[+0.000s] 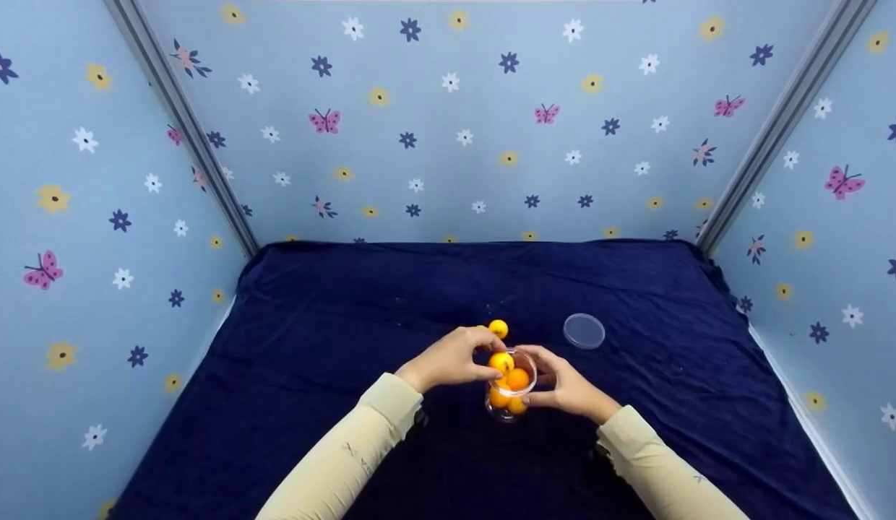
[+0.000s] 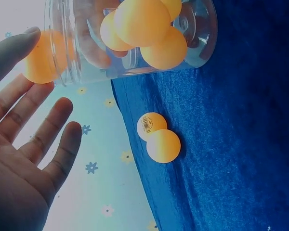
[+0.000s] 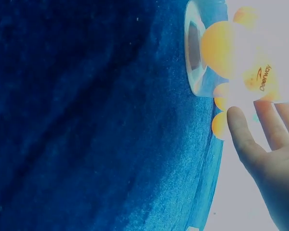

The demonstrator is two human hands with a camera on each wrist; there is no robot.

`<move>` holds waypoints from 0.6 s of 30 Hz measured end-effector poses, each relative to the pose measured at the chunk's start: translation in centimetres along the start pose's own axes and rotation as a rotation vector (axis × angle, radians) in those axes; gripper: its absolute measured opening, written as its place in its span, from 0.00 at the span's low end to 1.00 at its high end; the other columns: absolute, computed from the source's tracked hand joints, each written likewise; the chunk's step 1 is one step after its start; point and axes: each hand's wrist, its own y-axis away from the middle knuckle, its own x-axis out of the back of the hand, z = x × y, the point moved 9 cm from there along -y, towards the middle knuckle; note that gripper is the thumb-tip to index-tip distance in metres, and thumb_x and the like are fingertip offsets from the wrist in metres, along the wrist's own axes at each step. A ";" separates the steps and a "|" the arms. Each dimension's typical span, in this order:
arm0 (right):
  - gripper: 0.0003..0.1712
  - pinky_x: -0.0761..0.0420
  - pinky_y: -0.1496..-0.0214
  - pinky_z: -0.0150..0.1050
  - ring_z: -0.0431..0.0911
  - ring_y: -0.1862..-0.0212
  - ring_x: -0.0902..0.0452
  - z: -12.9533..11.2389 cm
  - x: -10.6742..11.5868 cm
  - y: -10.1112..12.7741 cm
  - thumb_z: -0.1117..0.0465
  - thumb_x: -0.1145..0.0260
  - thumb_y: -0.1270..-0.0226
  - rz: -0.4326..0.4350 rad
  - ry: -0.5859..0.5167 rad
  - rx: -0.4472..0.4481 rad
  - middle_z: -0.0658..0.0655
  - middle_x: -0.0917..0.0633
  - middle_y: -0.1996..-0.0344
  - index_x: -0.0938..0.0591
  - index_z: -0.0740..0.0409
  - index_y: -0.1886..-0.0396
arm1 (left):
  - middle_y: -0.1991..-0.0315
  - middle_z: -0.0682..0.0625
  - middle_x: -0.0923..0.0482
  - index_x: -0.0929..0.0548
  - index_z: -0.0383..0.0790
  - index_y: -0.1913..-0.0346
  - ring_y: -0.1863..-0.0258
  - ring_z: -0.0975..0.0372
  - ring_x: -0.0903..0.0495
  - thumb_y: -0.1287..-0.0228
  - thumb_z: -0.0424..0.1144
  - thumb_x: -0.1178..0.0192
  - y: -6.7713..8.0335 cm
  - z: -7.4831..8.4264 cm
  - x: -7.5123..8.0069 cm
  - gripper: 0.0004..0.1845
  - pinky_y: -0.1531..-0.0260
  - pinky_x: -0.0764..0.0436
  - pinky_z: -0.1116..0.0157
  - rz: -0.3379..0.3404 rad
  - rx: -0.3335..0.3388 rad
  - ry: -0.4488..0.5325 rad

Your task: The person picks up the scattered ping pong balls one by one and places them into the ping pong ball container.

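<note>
A clear plastic jar point(image 1: 504, 414) stands upright on the dark blue cloth, with several orange table tennis balls point(image 2: 143, 21) inside. My right hand point(image 1: 572, 388) grips the jar's side near the rim, fingers and thumb around it. At the mouth, my left hand point(image 1: 455, 357) pinches another orange table tennis ball point(image 2: 41, 57) between thumb and fingers. Two loose table tennis balls point(image 2: 164, 146) touch or nearly touch on the cloth beyond the jar; in the head view one ball point(image 1: 498, 328) shows past the left hand, the other being hidden.
A round transparent lid point(image 1: 584, 331) lies on the cloth point(image 1: 332, 310) to the right, beyond my right hand. Light blue flowered panels point(image 1: 477, 108) enclose the back and both sides, joined by grey metal posts point(image 1: 773, 108) at the corners.
</note>
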 end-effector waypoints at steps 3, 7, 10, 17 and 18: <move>0.46 0.13 0.36 0.43 0.58 0.30 0.19 0.0 0.0 0.1 0.68 0.20 0.37 0.002 0.006 -0.001 0.73 0.21 0.29 0.31 0.71 0.22 | 0.47 0.45 0.10 0.10 0.39 0.44 0.46 0.47 0.12 0.35 0.40 0.22 0.0 0.0 -0.3 0.19 0.40 0.14 0.51 -0.016 0.003 -0.010; 0.46 0.14 0.36 0.40 0.47 0.31 0.19 0.1 0.0 0.1 0.68 0.20 0.36 0.005 0.004 -0.014 0.72 0.22 0.28 0.31 0.68 0.21 | 0.47 0.46 0.10 0.10 0.39 0.43 0.46 0.46 0.13 0.34 0.40 0.22 -0.1 -0.1 -0.6 0.19 0.40 0.14 0.50 -0.038 0.009 -0.009; 0.46 0.14 0.36 0.39 0.46 0.31 0.20 0.1 0.0 0.2 0.67 0.20 0.36 0.004 -0.003 -0.018 0.72 0.22 0.27 0.31 0.68 0.21 | 0.48 0.46 0.09 0.10 0.39 0.43 0.47 0.47 0.13 0.34 0.40 0.22 -0.1 -0.2 -0.8 0.19 0.41 0.14 0.48 -0.056 0.014 0.003; 0.45 0.14 0.37 0.42 0.59 0.30 0.20 0.1 0.0 0.1 0.67 0.20 0.37 0.007 0.016 -0.003 0.72 0.20 0.29 0.31 0.68 0.22 | 0.47 0.46 0.09 0.11 0.36 0.43 0.50 0.56 0.13 0.32 0.40 0.24 -0.1 -0.1 -1.2 0.18 0.41 0.13 0.47 -0.092 0.009 0.011; 0.45 0.13 0.37 0.43 0.61 0.30 0.20 0.1 0.0 0.2 0.66 0.20 0.36 0.008 0.017 -0.003 0.72 0.20 0.29 0.31 0.68 0.22 | 0.47 0.45 0.09 0.11 0.36 0.43 0.51 0.56 0.13 0.32 0.40 0.24 -0.1 -0.1 -1.2 0.19 0.41 0.13 0.47 -0.097 0.010 0.013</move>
